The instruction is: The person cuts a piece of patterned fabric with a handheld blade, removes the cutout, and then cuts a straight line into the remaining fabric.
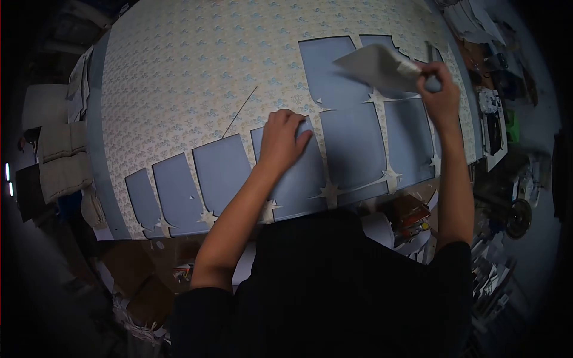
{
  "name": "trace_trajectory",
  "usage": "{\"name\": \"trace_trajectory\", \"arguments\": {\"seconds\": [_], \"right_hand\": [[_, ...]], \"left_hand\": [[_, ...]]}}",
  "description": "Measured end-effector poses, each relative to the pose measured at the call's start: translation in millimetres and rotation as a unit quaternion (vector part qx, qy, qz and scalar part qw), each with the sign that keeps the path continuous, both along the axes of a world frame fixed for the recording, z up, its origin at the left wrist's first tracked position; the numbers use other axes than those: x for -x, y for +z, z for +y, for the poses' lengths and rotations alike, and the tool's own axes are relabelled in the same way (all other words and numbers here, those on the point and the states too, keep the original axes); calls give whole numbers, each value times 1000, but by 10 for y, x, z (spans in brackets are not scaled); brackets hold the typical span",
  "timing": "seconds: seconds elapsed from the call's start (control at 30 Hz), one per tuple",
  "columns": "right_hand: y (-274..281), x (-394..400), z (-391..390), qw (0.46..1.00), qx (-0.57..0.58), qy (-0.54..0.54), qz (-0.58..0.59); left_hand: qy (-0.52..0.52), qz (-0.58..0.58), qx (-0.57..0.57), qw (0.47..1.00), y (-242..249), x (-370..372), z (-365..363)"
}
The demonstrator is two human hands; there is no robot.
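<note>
The right hand (pixel 441 98) pinched the pale piece (pixel 376 64), its length stretching left; the left hand (pixel 282 137), fingers loosely spread, rested near-left.

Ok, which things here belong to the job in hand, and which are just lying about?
In the job:
patterned sheet, left hand over it
pale flat piece, in the right hand
tabletop underneath

Apparently lying about:
beige bundles, at the left
green object, at the right
round object, at the right

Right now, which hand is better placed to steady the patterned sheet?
The left hand, probably: it rests at a cut edge of the patterned sheet; the right hand holds a pale piece.
</note>
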State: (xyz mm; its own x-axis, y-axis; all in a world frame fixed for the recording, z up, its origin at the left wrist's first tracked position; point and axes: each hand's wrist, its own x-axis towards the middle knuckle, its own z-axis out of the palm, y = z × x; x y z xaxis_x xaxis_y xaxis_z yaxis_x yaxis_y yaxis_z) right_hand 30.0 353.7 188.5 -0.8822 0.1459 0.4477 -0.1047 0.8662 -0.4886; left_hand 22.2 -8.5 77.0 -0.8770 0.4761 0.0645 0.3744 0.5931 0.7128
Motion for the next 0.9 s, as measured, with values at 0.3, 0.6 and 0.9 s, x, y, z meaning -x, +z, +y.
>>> {"name": "trace_trajectory", "arguments": {"seconds": [0.3,0.6,0.9], "right_hand": [[37,-240,273,993,-80,-62,61],[-1289,-35,-1449,969,105,174,-143],[-1578,172,-1944,973,76,176,-131]], "left_hand": [[67,75,216,971,-391,-48,-846],[-113,36,256,959,-272,663,-853],[102,90,115,984,-515,364,-1037]]}}
